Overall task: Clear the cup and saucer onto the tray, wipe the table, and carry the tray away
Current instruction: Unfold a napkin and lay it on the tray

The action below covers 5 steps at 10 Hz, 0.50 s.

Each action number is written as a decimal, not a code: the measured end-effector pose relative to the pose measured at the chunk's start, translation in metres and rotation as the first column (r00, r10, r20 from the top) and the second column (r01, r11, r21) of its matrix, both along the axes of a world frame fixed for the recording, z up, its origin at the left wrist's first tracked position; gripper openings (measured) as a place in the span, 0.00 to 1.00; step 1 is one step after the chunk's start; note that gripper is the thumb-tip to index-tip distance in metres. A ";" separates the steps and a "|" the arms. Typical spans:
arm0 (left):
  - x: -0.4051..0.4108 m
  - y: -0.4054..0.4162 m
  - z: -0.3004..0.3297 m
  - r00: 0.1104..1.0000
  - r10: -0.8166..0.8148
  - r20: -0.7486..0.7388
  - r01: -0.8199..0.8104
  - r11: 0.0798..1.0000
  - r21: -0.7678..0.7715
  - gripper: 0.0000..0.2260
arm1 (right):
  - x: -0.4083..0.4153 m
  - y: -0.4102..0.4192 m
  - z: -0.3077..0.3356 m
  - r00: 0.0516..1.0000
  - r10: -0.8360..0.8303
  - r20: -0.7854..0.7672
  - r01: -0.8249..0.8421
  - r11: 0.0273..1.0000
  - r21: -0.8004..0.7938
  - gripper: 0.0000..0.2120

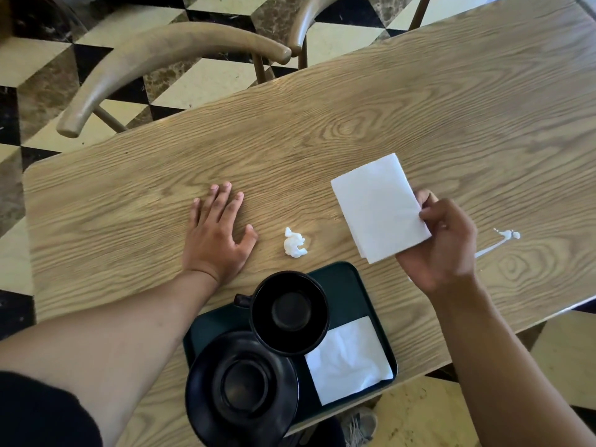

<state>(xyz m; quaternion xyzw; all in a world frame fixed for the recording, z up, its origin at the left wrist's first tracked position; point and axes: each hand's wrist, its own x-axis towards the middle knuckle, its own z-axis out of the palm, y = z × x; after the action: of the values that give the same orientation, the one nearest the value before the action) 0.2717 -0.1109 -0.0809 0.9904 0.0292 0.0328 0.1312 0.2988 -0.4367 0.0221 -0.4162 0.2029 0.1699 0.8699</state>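
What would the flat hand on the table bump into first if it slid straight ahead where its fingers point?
Nothing, probably. The left hand points up and slightly right across bare table; the way looks free to the far edge.

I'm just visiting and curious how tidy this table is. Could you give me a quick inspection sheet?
Surface: wooden table, white spill at right.
Job's things: cup and saucer on the tray; napkin on the tray too.
Clutter: crumpled tissue on the table.
Hands: left hand flat on the table; right hand holds a folded napkin.
Cables: nothing seen.
Surroundings: chairs, checkered floor.
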 end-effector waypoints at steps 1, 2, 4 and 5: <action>0.000 -0.001 0.000 1.000 0.002 -0.003 -0.002 1.000 0.001 0.31 | -0.022 -0.008 0.003 0.999 0.043 -0.018 -0.041 0.995 0.094 0.08; 0.001 -0.001 0.001 1.000 0.005 -0.007 -0.005 1.000 -0.001 0.31 | -0.048 -0.010 0.004 0.989 0.027 -0.148 -0.006 0.991 0.136 0.08; 0.002 -0.003 0.003 1.000 0.006 0.003 -0.006 1.000 -0.012 0.31 | -0.069 -0.007 0.001 0.941 -0.050 -0.336 0.125 0.971 0.204 0.12; 0.002 -0.003 0.003 1.000 0.004 0.003 -0.003 1.000 -0.017 0.31 | -0.073 -0.003 0.002 0.945 -0.044 -0.325 0.114 0.973 0.200 0.22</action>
<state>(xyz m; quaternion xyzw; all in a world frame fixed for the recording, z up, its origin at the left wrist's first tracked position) 0.2741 -0.1139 -0.0775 0.9891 0.0310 0.0344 0.1395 0.2258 -0.4398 0.0244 -0.2780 0.3375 0.2205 0.8719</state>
